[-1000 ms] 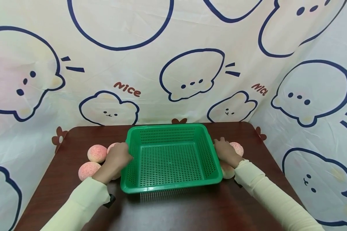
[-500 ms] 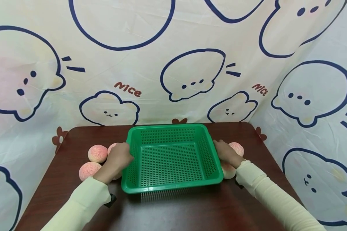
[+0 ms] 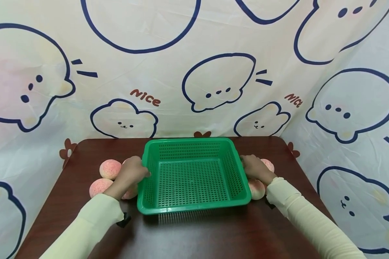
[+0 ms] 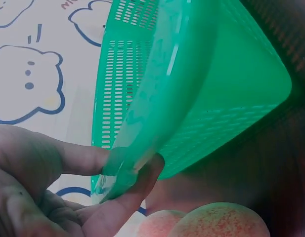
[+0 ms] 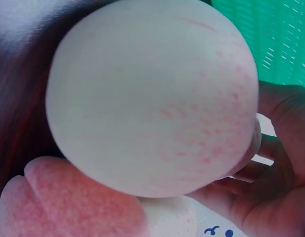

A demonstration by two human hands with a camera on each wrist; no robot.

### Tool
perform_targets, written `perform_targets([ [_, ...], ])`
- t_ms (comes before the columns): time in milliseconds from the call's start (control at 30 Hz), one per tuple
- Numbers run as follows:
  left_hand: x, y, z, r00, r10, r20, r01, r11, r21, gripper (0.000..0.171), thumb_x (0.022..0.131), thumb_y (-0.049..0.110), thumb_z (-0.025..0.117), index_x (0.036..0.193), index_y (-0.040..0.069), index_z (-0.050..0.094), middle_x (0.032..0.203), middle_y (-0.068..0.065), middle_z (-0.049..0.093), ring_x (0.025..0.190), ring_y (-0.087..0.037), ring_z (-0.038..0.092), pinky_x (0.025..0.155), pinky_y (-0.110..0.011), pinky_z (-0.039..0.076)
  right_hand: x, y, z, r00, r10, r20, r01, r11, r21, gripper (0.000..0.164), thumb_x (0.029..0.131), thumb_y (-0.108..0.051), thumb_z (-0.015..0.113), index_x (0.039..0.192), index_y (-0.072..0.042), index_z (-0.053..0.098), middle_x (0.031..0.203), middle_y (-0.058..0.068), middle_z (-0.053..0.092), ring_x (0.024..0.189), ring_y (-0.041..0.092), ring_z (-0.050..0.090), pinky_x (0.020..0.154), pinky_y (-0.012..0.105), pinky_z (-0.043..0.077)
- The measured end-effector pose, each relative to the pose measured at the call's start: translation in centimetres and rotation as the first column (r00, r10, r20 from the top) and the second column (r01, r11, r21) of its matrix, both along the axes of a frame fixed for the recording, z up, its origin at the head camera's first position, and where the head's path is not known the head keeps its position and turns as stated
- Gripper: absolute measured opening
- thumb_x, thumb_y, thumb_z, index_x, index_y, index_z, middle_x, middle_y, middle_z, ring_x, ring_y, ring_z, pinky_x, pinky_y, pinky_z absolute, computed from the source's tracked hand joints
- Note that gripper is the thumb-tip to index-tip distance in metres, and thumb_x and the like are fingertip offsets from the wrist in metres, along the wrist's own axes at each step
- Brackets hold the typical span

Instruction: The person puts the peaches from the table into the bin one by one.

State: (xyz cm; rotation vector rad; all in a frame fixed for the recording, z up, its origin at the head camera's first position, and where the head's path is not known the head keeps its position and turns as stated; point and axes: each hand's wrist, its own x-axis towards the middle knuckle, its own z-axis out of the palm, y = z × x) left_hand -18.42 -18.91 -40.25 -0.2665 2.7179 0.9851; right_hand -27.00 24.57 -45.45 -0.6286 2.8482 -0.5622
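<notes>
left hand (image 3: 133, 172) pinches the left rim of a green plastic basket (image 3: 190, 206), thumb and finger on either side of the edge. right hand (image 3: 255, 167) is at the basket's right side; a pale peach (image 5: 152, 98) hides its fingertips in the right wrist view, so i cannot tell whether they pinch the rim. the basket is between the hands, toward the back edge of the dark brown wooden surface (image 3: 194, 237), its perforated floor showing from above. pink-and-cream peaches (image 3: 110, 169) cluster around the left hand, partly covered by it, and more peaches lie by the right hand, one just beside the basket's front right corner. cream sleeves (image 3: 87, 226) cover both forearms. behind, a white backdrop (image 3: 168, 79) carries blue-outlined cartoon animals.
</notes>
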Motion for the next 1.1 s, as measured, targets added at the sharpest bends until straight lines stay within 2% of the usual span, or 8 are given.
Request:
perform_targets([
  [100,0.0,-0.1,-0.1,1.000,0.012,0.013,-0.013,0.999,0.042,0.011,0.084,0.003,0.072,0.086,-0.006,0.066,0.079,-0.019,0.068,0.070,-0.024,0.062,0.058,-0.032,0.051,-0.4,0.1,0.5,1.000,-0.026,0.001,0.026,0.999,0.024,0.018,0.091,-0.029,0.072,0.091,-0.012,0.064,0.077,0.002,0.064,0.069,0.017,0.059,0.064,0.035,0.048],
  [267,-0.3,-0.4,-0.2,0.998,0.017,0.053,-0.022,0.995,0.100,0.016,0.085,0.003,0.070,0.094,-0.010,0.067,0.089,-0.024,0.072,0.073,-0.024,0.068,0.065,-0.039,0.060,-1.1,0.1,1.7,0.993,-0.110,0.046,0.110,0.994,0.016,0.045,0.088,-0.040,0.077,0.118,-0.009,0.068,0.101,0.007,0.073,0.079,0.019,0.066,0.070,0.036,0.055],
  [367,-0.4,-0.5,-0.2,0.997,0.018,0.074,-0.026,0.993,0.118,0.019,0.086,0.003,0.068,0.098,-0.011,0.066,0.095,-0.026,0.072,0.075,-0.025,0.069,0.069,-0.041,0.062,-1.3,0.0,2.6,0.986,-0.155,0.064,0.155,0.988,0.007,0.050,0.088,-0.044,0.077,0.121,-0.009,0.066,0.104,0.009,0.073,0.081,0.021,0.067,0.073,0.037,0.056],
  [600,-0.7,-0.8,0.0,0.995,0.005,0.095,-0.018,0.991,0.134,0.020,0.088,0.005,0.065,0.099,-0.012,0.064,0.099,-0.026,0.069,0.075,-0.025,0.065,0.065,-0.036,0.060,-1.8,0.4,4.8,0.986,-0.168,-0.016,0.169,0.982,0.081,0.063,0.084,-0.036,0.078,0.135,-0.005,0.060,0.124,0.016,0.070,0.102,0.031,0.067,0.090,0.054,0.055],
  [700,-0.8,-0.9,0.1,0.994,0.005,0.113,-0.020,0.990,0.140,0.019,0.088,0.005,0.065,0.098,-0.011,0.063,0.099,-0.025,0.067,0.076,-0.025,0.062,0.062,-0.033,0.056,-2.2,0.6,5.6,0.987,-0.159,-0.026,0.161,0.983,0.086,0.065,0.080,-0.028,0.082,0.135,-0.003,0.060,0.125,0.019,0.069,0.102,0.033,0.067,0.089,0.055,0.055],
  [833,-0.9,-0.8,0.1,0.990,0.017,0.139,-0.038,0.987,0.155,0.017,0.088,0.005,0.064,0.097,-0.009,0.063,0.098,-0.023,0.066,0.075,-0.024,0.060,0.059,-0.031,0.053,-2.6,0.5,6.9,0.986,-0.164,-0.014,0.164,0.985,0.054,0.057,0.079,-0.022,0.083,0.129,-0.005,0.063,0.112,0.015,0.071,0.091,0.029,0.065,0.076,0.044,0.056],
  [933,-1.0,-0.9,-0.1,0.989,0.024,0.147,-0.048,0.985,0.164,0.019,0.087,0.003,0.064,0.100,-0.010,0.062,0.103,-0.025,0.067,0.079,-0.024,0.063,0.063,-0.034,0.057,-2.8,0.0,8.0,0.982,-0.186,0.017,0.186,0.982,0.020,0.049,0.080,-0.021,0.082,0.125,-0.008,0.064,0.104,0.010,0.070,0.087,0.027,0.064,0.070,0.035,0.053],
  [1100,-1.0,-0.8,-0.1,0.988,0.027,0.151,-0.052,0.984,0.168,0.027,0.086,0.002,0.064,0.107,-0.014,0.061,0.111,-0.030,0.067,0.086,-0.025,0.068,0.072,-0.039,0.061,-2.9,-1.2,9.3,0.988,-0.153,-0.009,0.154,0.988,0.005,0.040,0.082,-0.019,0.079,0.118,-0.010,0.065,0.099,0.009,0.069,0.087,0.027,0.062,0.069,0.035,0.051],
])
